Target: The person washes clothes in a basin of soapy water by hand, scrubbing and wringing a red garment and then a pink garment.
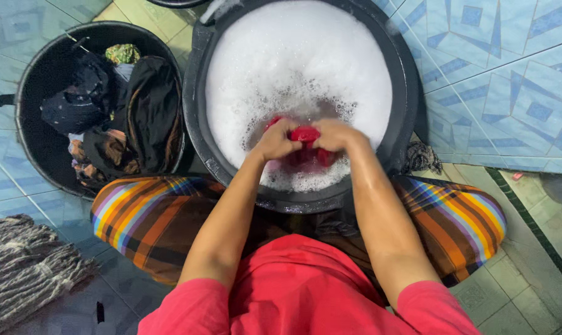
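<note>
Two bare hands meet over a wide black plastic basin point(197, 93) brimming with white soap foam point(293, 56). Left hand point(276, 139) and right hand point(335, 134) are each clenched on a bunched, wet red cloth point(305, 134), gripping it together at the suds near the basin's closer rim. Beside it on the left stands a second black tub point(36, 142) piled with dark clothes point(147, 111). A grey string mop head point(20, 267) lies on the blue patterned tiles point(510, 80).

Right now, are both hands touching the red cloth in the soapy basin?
Touching. The head view shows the left hand and right hand clenched on the red cloth, which bunches between them above the foam in the black basin.
</note>
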